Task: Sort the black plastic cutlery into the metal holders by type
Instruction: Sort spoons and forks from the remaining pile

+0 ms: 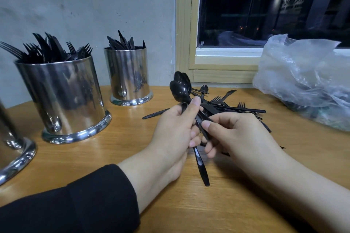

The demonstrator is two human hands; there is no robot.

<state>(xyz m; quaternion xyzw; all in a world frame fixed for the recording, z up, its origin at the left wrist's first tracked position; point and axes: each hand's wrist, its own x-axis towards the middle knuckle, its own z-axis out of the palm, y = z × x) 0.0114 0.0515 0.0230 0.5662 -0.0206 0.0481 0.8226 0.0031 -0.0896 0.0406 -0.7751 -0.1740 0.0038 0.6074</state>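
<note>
Gathering spoons is the step in hand: the left hand [176, 130] grips a bundle of spoons [180, 89], bowls up, near the middle of the tabletop [94, 157], while the right hand [236, 134] has its fingers [206, 125] pinching a handle into that bundle. Next, judging by the fork holder [62, 96] and knife holder [128, 75] at far left, the bundle probably belongs in the holder [11, 157] at the left edge, and the pile [227, 106] needs more picking

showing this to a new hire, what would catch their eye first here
Both hands, left hand and right hand, meet mid-table around a bunch of black spoons. Behind them lies a loose cutlery pile. At left, shiny metal holders bristle with forks and knives.
</note>
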